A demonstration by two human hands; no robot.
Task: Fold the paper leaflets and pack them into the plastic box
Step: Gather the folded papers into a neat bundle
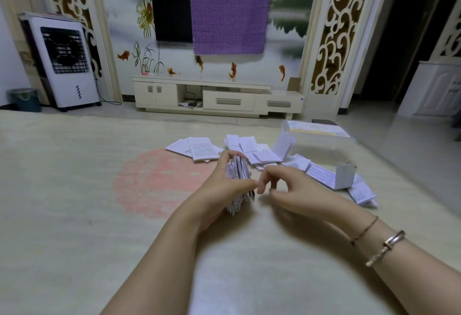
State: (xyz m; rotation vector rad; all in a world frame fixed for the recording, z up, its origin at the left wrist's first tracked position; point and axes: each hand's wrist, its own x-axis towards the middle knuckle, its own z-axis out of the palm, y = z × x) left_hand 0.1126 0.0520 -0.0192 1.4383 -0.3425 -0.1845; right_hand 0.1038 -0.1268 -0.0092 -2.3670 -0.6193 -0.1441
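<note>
My left hand (222, 185) grips a thick stack of folded leaflets (238, 172) standing on edge, thumb on the near side and fingers curled over the top. Just to its right, my right hand (287, 185) hovers with fingers loosely curled and holds nothing; its fingertips nearly meet my left thumb. Beyond the hands lie a pile of flat printed leaflets (197, 151) and several folded leaflets (259, 151) scattered to the right. A clear plastic box (321, 140) stands at the back right with paper showing inside it.
More folded leaflets (344, 177) trail off to the right on the pale floor mat (74, 190), one standing half open. A low TV cabinet (217, 97), an air cooler (64, 63) and a bin (25, 99) line the far wall.
</note>
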